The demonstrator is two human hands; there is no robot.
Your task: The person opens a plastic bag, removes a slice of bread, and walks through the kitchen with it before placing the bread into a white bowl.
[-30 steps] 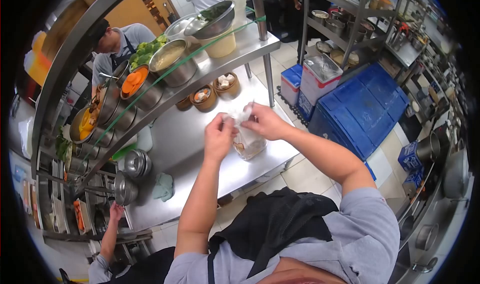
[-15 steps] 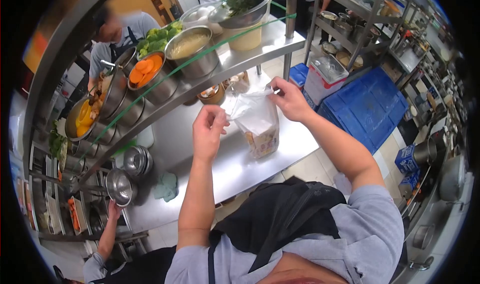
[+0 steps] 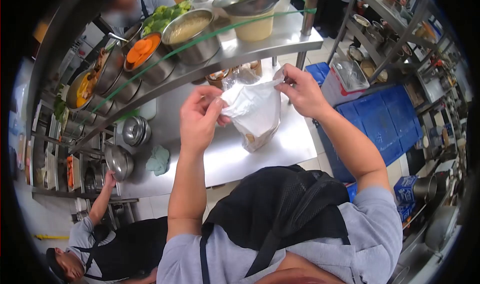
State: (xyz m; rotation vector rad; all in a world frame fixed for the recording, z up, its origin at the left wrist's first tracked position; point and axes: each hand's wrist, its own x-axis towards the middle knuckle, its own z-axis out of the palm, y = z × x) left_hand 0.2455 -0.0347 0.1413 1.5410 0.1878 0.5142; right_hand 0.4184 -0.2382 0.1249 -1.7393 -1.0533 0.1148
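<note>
Both hands grip the top edge of a white plastic bag [image 3: 255, 109] above the steel worktop [image 3: 185, 156]. My left hand [image 3: 200, 116] has thumb and fingers closed on the bag's left upper corner. The right upper corner is pinched between the thumb and fingers of my right hand [image 3: 301, 91]. The bag's lower part is see-through, with something brownish inside that I cannot make out. Behind the bag, partly hidden, stand round tubs [image 3: 218, 76] and a clear plastic wrapping [image 3: 245, 74].
A steel shelf [image 3: 235, 54] above holds pots of carrot slices [image 3: 141, 51], broccoli [image 3: 167, 18] and pale liquid [image 3: 189, 30]. A green cloth [image 3: 158, 160] and stacked metal bowls [image 3: 136, 131] lie left. A co-worker's hand [image 3: 110, 178] holds another bowl [image 3: 119, 162]. Blue lids [image 3: 377, 126] stand right.
The view has shifted. My left hand has closed more on the bag's corner, and the bag's mouth is stretched wider between my hands. The co-worker at lower left shows more, with the bowl tilted.
</note>
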